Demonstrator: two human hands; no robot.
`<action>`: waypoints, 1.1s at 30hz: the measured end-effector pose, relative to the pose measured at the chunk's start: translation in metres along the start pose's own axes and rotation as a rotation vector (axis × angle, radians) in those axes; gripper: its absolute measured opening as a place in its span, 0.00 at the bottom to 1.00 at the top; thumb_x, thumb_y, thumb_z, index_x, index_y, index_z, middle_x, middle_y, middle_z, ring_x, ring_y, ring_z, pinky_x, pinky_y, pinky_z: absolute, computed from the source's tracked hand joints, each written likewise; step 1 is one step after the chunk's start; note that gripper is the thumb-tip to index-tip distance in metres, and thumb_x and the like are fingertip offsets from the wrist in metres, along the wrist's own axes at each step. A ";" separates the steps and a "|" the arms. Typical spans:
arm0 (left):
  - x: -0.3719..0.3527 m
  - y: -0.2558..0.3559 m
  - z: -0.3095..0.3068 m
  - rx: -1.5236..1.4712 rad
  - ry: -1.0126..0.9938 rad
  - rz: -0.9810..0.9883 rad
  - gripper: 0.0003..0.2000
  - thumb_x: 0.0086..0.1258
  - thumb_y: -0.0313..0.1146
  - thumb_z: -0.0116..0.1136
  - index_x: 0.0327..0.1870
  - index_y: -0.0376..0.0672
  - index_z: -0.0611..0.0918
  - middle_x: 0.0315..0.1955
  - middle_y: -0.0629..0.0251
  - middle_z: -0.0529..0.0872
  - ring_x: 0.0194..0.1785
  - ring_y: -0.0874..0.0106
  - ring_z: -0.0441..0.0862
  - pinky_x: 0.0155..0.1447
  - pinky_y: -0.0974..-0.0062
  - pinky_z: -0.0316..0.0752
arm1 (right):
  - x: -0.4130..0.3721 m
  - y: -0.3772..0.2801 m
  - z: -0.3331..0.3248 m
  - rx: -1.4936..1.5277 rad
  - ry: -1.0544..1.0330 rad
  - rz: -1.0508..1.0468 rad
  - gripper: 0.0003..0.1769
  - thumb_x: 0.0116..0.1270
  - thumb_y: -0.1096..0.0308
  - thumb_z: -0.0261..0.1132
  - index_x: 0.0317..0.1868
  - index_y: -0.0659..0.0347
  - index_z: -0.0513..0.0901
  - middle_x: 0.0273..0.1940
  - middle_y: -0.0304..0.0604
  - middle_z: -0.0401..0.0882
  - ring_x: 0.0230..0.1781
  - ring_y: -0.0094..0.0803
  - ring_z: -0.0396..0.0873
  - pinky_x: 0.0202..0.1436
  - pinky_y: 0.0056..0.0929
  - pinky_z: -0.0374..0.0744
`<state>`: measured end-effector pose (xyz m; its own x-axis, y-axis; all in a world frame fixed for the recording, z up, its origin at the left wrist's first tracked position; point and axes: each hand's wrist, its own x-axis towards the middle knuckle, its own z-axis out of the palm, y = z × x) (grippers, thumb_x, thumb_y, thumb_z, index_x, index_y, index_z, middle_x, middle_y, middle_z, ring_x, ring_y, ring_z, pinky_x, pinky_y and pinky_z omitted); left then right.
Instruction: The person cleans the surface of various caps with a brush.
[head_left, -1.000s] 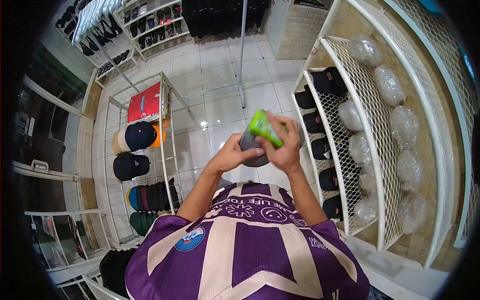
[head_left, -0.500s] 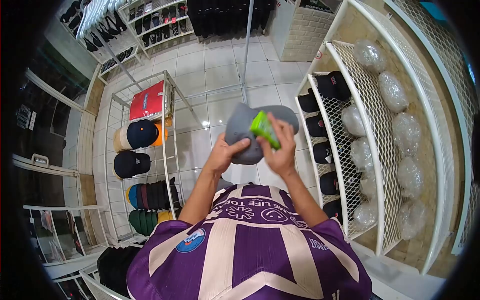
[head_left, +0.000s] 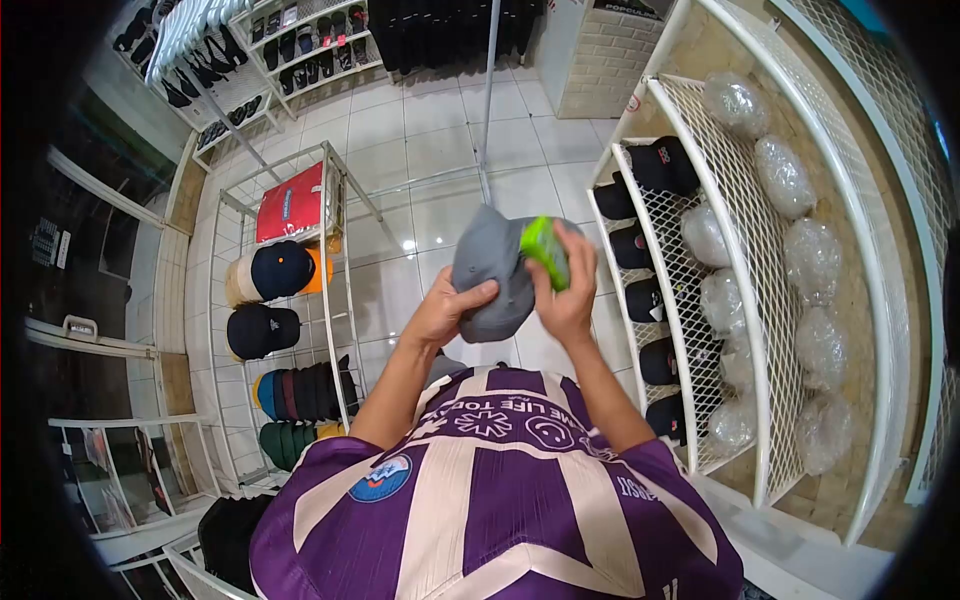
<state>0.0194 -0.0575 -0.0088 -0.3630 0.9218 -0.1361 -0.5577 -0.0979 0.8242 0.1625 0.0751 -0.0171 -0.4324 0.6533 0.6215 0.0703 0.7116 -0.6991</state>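
A grey baseball cap (head_left: pixel 492 280) is in the air before my chest, its brim pointing to the right. My left hand (head_left: pixel 443 308) grips the cap's left side, thumb on top of the crown. In my right hand (head_left: pixel 572 285) is a small bright green block (head_left: pixel 544 250), perhaps a brush; its underside is hidden. The block lies over the right part of the cap, near where crown and brim meet. My right fingers are closed around it and cover part of the brim.
On the left, a white wire rack (head_left: pixel 335 270) holds stacked caps (head_left: pixel 300 390) and a red packet (head_left: pixel 291 203). White mesh shelves (head_left: pixel 750 300) on the right carry black caps (head_left: pixel 665 167) and plastic-wrapped bundles (head_left: pixel 812 262). A thin upright pole (head_left: pixel 490 110) stands ahead on the tiled floor.
My right hand and the green block have shifted a little right across the cap, from the crown toward the brim. The cap has tilted slightly in my left hand.
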 end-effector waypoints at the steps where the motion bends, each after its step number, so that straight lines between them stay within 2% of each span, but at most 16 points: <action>1: 0.000 -0.004 0.002 0.003 0.000 -0.011 0.15 0.70 0.29 0.71 0.54 0.33 0.85 0.44 0.64 0.90 0.44 0.76 0.87 0.52 0.74 0.82 | 0.017 -0.006 -0.001 -0.025 0.027 0.014 0.30 0.66 0.68 0.74 0.67 0.67 0.78 0.56 0.56 0.78 0.57 0.50 0.75 0.65 0.42 0.72; 3: 0.003 -0.007 0.004 0.075 -0.061 -0.027 0.15 0.71 0.29 0.71 0.54 0.34 0.85 0.43 0.65 0.90 0.44 0.76 0.87 0.52 0.75 0.82 | 0.018 -0.007 -0.001 -0.008 0.018 0.032 0.30 0.67 0.68 0.73 0.68 0.66 0.77 0.57 0.56 0.78 0.58 0.51 0.76 0.65 0.42 0.73; 5: 0.007 0.006 0.005 0.062 -0.037 0.034 0.14 0.71 0.30 0.71 0.53 0.34 0.85 0.43 0.65 0.91 0.44 0.75 0.88 0.53 0.74 0.82 | -0.013 0.006 0.007 0.237 -0.021 0.108 0.32 0.67 0.67 0.73 0.69 0.66 0.76 0.58 0.57 0.78 0.59 0.52 0.77 0.66 0.43 0.73; 7: 0.007 0.012 -0.004 -0.054 0.074 0.135 0.15 0.71 0.31 0.71 0.54 0.35 0.84 0.44 0.63 0.91 0.45 0.73 0.88 0.54 0.72 0.83 | -0.050 0.012 0.000 0.219 -0.212 0.228 0.34 0.65 0.66 0.76 0.68 0.67 0.75 0.59 0.56 0.79 0.60 0.51 0.78 0.66 0.41 0.74; 9: 0.009 0.016 -0.003 -0.073 0.111 0.186 0.19 0.71 0.32 0.71 0.59 0.35 0.82 0.48 0.60 0.90 0.49 0.70 0.88 0.56 0.70 0.83 | -0.060 0.024 -0.009 0.117 -0.196 0.156 0.34 0.62 0.66 0.79 0.66 0.67 0.77 0.60 0.55 0.79 0.60 0.48 0.78 0.67 0.40 0.74; 11: 0.012 0.015 -0.003 -0.116 0.158 0.160 0.23 0.71 0.34 0.71 0.63 0.34 0.79 0.52 0.58 0.88 0.52 0.68 0.87 0.58 0.68 0.83 | -0.044 0.034 -0.024 0.102 -0.017 0.180 0.33 0.59 0.66 0.81 0.63 0.67 0.80 0.61 0.54 0.79 0.61 0.44 0.77 0.67 0.39 0.74; 13: 0.006 0.018 0.010 -0.138 0.142 0.136 0.25 0.71 0.34 0.71 0.66 0.34 0.76 0.55 0.57 0.86 0.55 0.67 0.86 0.61 0.67 0.81 | -0.013 0.037 -0.035 0.222 0.115 0.132 0.35 0.58 0.66 0.81 0.65 0.68 0.79 0.63 0.56 0.77 0.58 0.38 0.78 0.68 0.37 0.74; 16: 0.006 0.012 0.027 -0.178 0.090 0.057 0.29 0.71 0.36 0.71 0.69 0.35 0.72 0.58 0.57 0.83 0.60 0.68 0.82 0.66 0.67 0.77 | 0.011 0.043 -0.034 0.378 0.094 0.129 0.36 0.58 0.70 0.81 0.67 0.69 0.78 0.64 0.57 0.77 0.57 0.35 0.78 0.67 0.35 0.74; 18: 0.009 0.010 0.027 -0.189 0.074 0.033 0.30 0.70 0.36 0.71 0.69 0.35 0.71 0.59 0.57 0.82 0.60 0.68 0.82 0.65 0.67 0.77 | 0.014 0.042 -0.027 0.839 0.004 0.419 0.35 0.58 0.73 0.80 0.67 0.70 0.79 0.59 0.50 0.79 0.56 0.31 0.78 0.65 0.31 0.74; 21: 0.008 0.016 0.009 -0.125 0.044 0.007 0.32 0.69 0.37 0.70 0.72 0.37 0.71 0.61 0.60 0.82 0.62 0.67 0.82 0.67 0.67 0.76 | 0.018 0.043 -0.041 0.619 -0.038 0.217 0.34 0.58 0.76 0.80 0.66 0.70 0.80 0.53 0.44 0.79 0.55 0.30 0.78 0.64 0.28 0.74; 25: 0.008 0.025 -0.008 -0.386 -0.013 -0.140 0.33 0.69 0.33 0.69 0.74 0.36 0.71 0.61 0.59 0.82 0.61 0.69 0.82 0.68 0.70 0.76 | 0.035 0.027 -0.070 0.338 -0.219 0.079 0.35 0.51 0.72 0.84 0.62 0.66 0.85 0.46 0.41 0.79 0.48 0.28 0.78 0.57 0.27 0.77; 27: 0.013 0.017 -0.014 0.092 -0.045 -0.188 0.27 0.70 0.33 0.70 0.68 0.34 0.77 0.57 0.59 0.85 0.57 0.72 0.84 0.64 0.73 0.78 | 0.041 0.016 -0.071 0.311 -0.299 0.066 0.35 0.49 0.72 0.85 0.61 0.63 0.86 0.45 0.40 0.79 0.47 0.28 0.78 0.56 0.26 0.77; 28: 0.012 0.017 -0.015 0.212 -0.128 -0.197 0.20 0.72 0.33 0.68 0.61 0.33 0.83 0.51 0.62 0.88 0.53 0.75 0.85 0.60 0.77 0.79 | 0.043 0.011 -0.071 0.282 -0.376 0.052 0.35 0.48 0.71 0.86 0.60 0.60 0.88 0.44 0.39 0.79 0.47 0.28 0.79 0.55 0.25 0.77; 29: 0.012 0.018 -0.016 0.206 -0.125 -0.196 0.20 0.72 0.33 0.68 0.61 0.33 0.83 0.51 0.62 0.88 0.53 0.75 0.85 0.60 0.77 0.79 | 0.043 0.004 -0.069 0.280 -0.383 0.052 0.35 0.48 0.71 0.86 0.60 0.60 0.88 0.44 0.39 0.79 0.47 0.28 0.79 0.55 0.25 0.77; 31: 0.013 0.029 -0.010 0.337 -0.314 -0.352 0.17 0.74 0.32 0.65 0.59 0.33 0.83 0.49 0.63 0.89 0.52 0.78 0.85 0.58 0.78 0.79 | 0.044 -0.007 -0.062 0.272 -0.449 0.081 0.36 0.47 0.71 0.86 0.60 0.57 0.88 0.43 0.38 0.79 0.47 0.26 0.79 0.54 0.23 0.77; 33: 0.010 0.016 -0.001 0.332 -0.303 -0.295 0.15 0.76 0.32 0.63 0.59 0.34 0.84 0.47 0.66 0.89 0.48 0.80 0.84 0.54 0.79 0.79 | 0.041 -0.020 -0.049 0.254 -0.450 0.087 0.36 0.48 0.68 0.86 0.61 0.56 0.88 0.45 0.41 0.80 0.49 0.32 0.80 0.55 0.28 0.77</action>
<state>0.0066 -0.0503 0.0024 0.0329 0.9640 -0.2640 -0.3199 0.2604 0.9110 0.1879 0.1000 0.0397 -0.7822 0.4917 0.3826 -0.0729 0.5377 -0.8400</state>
